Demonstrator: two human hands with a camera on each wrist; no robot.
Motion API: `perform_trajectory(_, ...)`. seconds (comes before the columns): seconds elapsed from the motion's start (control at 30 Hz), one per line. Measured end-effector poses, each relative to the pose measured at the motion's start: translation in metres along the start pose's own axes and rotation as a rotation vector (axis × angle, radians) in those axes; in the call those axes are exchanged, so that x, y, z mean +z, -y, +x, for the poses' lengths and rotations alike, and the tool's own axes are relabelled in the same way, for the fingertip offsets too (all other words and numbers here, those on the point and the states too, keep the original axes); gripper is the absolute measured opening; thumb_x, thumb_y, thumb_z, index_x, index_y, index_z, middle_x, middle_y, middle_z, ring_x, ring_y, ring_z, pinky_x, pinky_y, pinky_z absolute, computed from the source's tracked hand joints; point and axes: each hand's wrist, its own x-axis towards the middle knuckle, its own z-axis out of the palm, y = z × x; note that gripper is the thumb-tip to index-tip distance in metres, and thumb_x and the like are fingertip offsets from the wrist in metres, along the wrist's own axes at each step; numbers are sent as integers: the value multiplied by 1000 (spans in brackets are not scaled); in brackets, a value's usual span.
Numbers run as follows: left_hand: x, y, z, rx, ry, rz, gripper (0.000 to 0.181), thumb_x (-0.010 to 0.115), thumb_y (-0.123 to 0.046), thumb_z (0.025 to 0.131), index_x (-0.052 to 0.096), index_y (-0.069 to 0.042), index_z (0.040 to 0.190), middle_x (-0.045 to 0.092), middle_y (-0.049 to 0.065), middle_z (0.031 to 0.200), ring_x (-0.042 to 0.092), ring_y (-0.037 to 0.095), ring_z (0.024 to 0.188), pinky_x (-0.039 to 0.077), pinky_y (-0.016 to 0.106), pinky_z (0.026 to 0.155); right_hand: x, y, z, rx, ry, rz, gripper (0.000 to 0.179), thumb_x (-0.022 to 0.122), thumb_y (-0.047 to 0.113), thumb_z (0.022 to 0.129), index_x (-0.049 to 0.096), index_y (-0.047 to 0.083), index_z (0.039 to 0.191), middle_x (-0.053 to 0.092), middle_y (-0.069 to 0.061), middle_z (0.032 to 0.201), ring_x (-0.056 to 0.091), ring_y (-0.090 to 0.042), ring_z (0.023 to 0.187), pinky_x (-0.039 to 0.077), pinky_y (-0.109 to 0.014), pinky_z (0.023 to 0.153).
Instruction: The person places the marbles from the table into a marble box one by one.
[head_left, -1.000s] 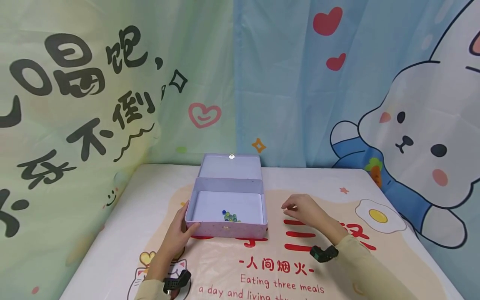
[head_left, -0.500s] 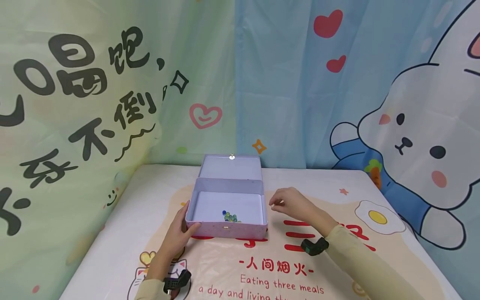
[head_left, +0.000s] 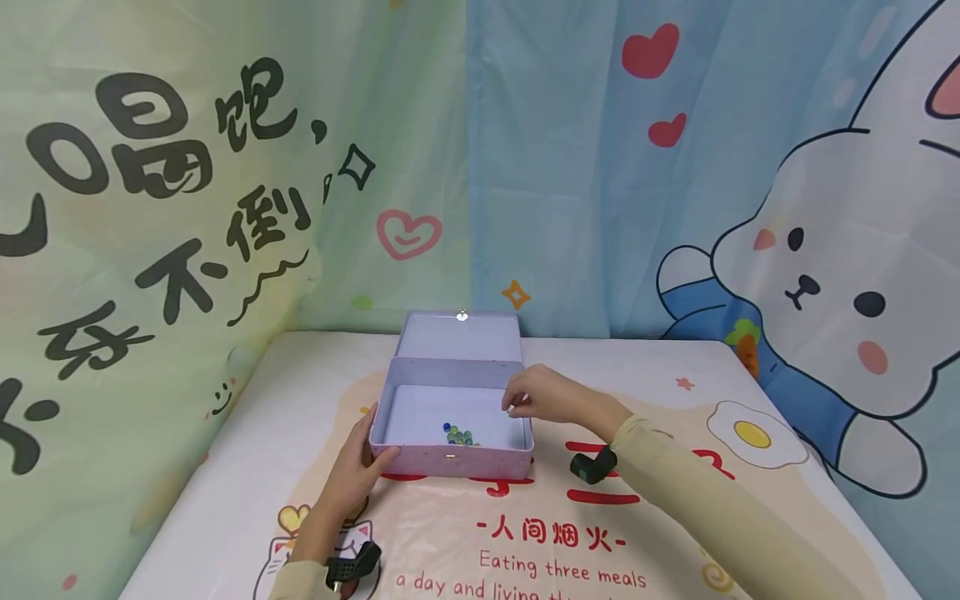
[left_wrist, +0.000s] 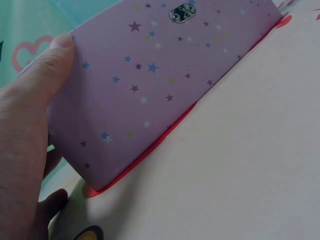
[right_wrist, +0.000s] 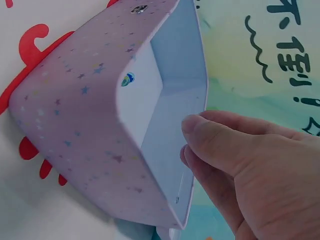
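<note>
A lilac tin box (head_left: 452,461) dotted with small stars stands open on the table, its hinged lid (head_left: 459,335) tipped back. Inside, several small blue and green glass marbles (head_left: 459,436) lie near the front wall. My left hand (head_left: 352,468) grips the front left corner, thumb on the front face in the left wrist view. Over the right rim is my right hand (head_left: 551,395), thumb and fingertips bent close together. A tiny pale spot shows at its fingertips in the head view; I cannot tell whether it holds anything.
A printed cloth (head_left: 562,575) with red lettering covers the table. Behind the table hangs a curtain (head_left: 547,183) with a cartoon rabbit, hearts and black characters. The raised lid stands near the table's back edge.
My right hand has moved left from beside the box to over its right rim, fingertips staying close together. The left hand, box and marbles have stayed in place.
</note>
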Motion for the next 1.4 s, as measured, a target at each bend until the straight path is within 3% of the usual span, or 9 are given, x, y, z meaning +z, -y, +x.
perform_trajectory(0.4,-1,-2,-1,-23,-2,17,83,64,-42,88,16,-21,153,23,8,157,25,34,143,26,53,112,11,-5,37,27,68,-19,14,71,15,85,74,12,99,69,7,91,63,-6,87,54,-22,82)
perform_trajectory(0.67,0,1,-1,-11,2,-20,81,65,-38,89,18,-19,153,25,9,156,26,35,143,25,54,112,17,-12,55,-24,59,10,14,70,11,85,74,7,98,71,2,91,65,-9,87,55,-26,83)
perform_trajectory(0.83,0,-1,-1,-15,5,2,82,64,-40,89,16,-24,153,25,8,156,27,34,143,27,53,112,19,-16,65,27,76,13,15,69,11,86,74,8,100,71,3,93,64,-9,89,53,-26,87)
perform_trajectory(1.03,-2,-6,-1,-18,4,-14,83,65,-38,88,17,-17,153,25,11,155,27,37,142,28,53,111,23,-20,75,50,83,20,16,69,13,86,74,9,101,71,3,94,64,-9,90,53,-26,87)
perform_trajectory(1.4,-1,-5,-1,-27,6,-5,83,65,-39,88,17,-19,153,24,10,156,27,36,142,26,54,111,35,-25,82,78,80,32,15,69,13,86,74,10,100,70,2,94,63,-10,89,53,-25,86)
